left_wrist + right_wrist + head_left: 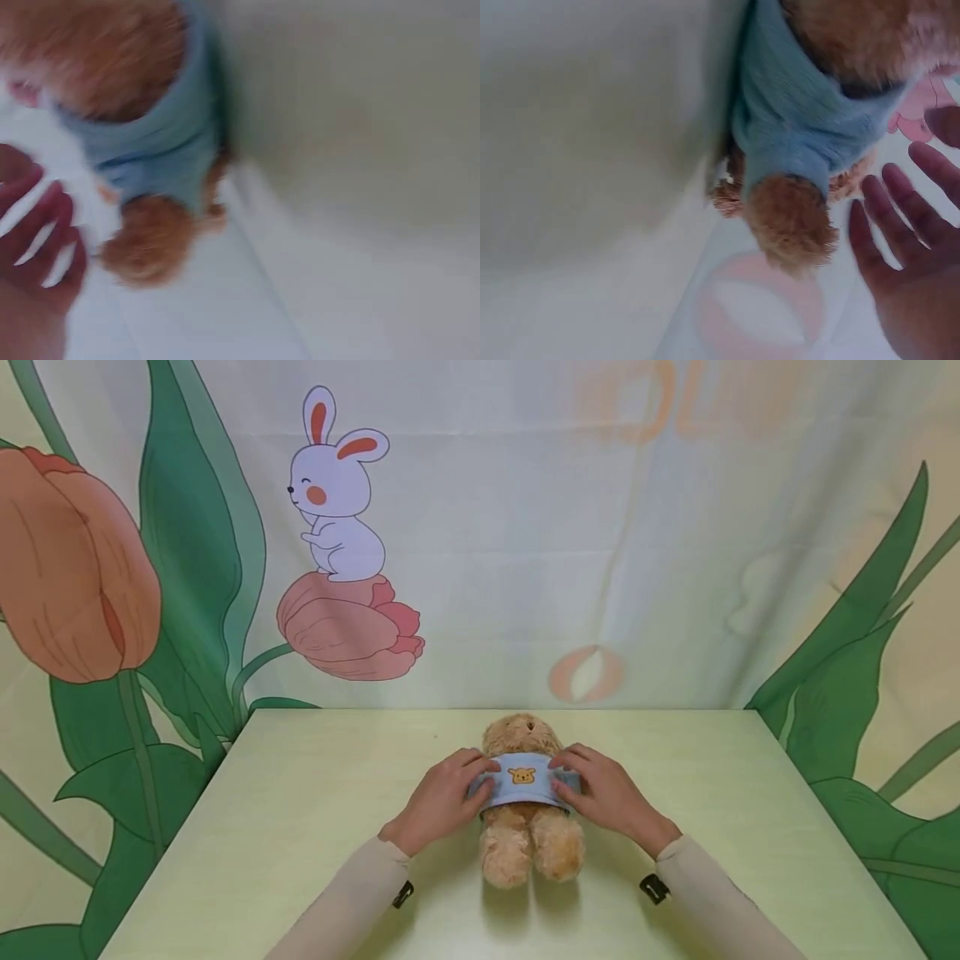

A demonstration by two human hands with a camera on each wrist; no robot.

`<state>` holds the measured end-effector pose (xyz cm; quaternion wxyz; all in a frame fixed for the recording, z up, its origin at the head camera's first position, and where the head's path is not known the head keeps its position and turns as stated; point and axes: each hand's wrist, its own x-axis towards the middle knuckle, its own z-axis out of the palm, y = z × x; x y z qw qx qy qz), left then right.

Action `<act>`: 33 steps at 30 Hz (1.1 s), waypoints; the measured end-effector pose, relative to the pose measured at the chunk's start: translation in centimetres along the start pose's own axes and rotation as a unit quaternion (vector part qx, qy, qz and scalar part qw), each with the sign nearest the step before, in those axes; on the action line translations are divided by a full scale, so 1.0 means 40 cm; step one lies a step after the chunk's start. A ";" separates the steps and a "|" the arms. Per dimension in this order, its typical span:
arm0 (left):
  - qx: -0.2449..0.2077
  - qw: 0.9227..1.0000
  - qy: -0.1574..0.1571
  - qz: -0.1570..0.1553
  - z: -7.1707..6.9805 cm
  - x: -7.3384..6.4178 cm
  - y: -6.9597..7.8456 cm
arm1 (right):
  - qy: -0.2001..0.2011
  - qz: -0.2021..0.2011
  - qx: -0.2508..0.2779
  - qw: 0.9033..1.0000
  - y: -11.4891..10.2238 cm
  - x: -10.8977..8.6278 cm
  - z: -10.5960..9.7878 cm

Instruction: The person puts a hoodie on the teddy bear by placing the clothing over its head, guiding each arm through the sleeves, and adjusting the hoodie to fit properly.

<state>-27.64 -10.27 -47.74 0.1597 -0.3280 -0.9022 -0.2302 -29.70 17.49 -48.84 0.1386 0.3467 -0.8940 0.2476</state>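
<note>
A light-brown teddy bear [506, 852] lies on its back on the table, its head towards the far edge and its legs towards me. It wears a light blue shirt [522, 795] with a small bear-face print on the chest. My left hand [446, 789] is at the shirt's left side, and my right hand [613, 789] is at its right side. Fingers are spread and relaxed on the left hand [34, 262] in the blurred left wrist view. Likewise in the right wrist view, the right hand [926, 277] has its fingers apart, beside the bear's furry arm [791, 221].
The pale green table [322, 777] reaches back to a printed curtain [487, 527] with a rabbit and tulips. Each sleeve has a black buckle near the wrist, the right one [655, 888] and the left one [402, 894].
</note>
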 end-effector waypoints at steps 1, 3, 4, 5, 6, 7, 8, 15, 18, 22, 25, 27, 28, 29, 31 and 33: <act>-0.010 1.000 -0.019 -0.011 -0.004 0.014 -0.002 | -0.009 0.011 0.009 1.000 0.003 0.011 0.000; -0.030 0.996 -0.075 -0.035 -0.009 0.037 -0.009 | -0.042 0.032 0.029 0.998 0.007 0.029 0.002; -0.044 0.992 -0.107 -0.047 -0.008 0.046 -0.014 | -0.063 0.041 0.038 0.996 0.009 0.036 0.005; -0.058 0.987 -0.137 -0.058 -0.007 0.052 -0.019 | -0.084 0.050 0.045 0.994 0.012 0.041 0.010; -0.067 0.982 -0.163 -0.068 -0.004 0.055 -0.024 | -0.105 0.056 0.051 0.992 0.014 0.045 0.014; -0.073 0.977 -0.183 -0.077 0.000 0.057 -0.030 | -0.123 0.062 0.055 0.989 0.015 0.048 0.018; -0.078 0.974 -0.197 -0.083 0.004 0.058 -0.035 | -0.137 0.066 0.057 0.987 0.015 0.050 0.022; -0.077 0.968 -0.207 -0.116 0.027 0.044 -0.051 | -0.150 0.081 0.065 0.983 0.014 0.048 0.026; -0.076 0.969 -0.197 -0.128 0.037 0.036 -0.054 | -0.148 0.087 0.064 0.983 0.015 0.045 0.023; -0.071 0.971 -0.182 -0.138 0.043 0.035 -0.055 | -0.148 0.090 0.061 0.983 0.021 0.045 0.019; -0.071 0.971 -0.180 -0.143 0.039 0.036 -0.051 | -0.146 0.087 0.058 0.984 0.025 0.045 0.021; -0.068 0.972 -0.178 -0.140 0.035 0.037 -0.049 | -0.144 0.085 0.053 0.985 0.028 0.044 0.022; -0.068 0.972 -0.176 -0.140 0.033 0.037 -0.049 | -0.141 0.085 0.053 0.985 0.028 0.043 0.021; -0.070 0.973 -0.171 -0.139 0.030 0.038 -0.048 | -0.138 0.087 0.053 0.985 0.028 0.041 0.019; -0.070 0.976 -0.158 -0.136 0.022 0.039 -0.049 | -0.127 0.088 0.053 0.987 0.027 0.040 0.010; -0.078 0.978 -0.137 -0.134 0.010 0.040 -0.048 | -0.109 0.093 0.047 0.989 0.027 0.040 -0.002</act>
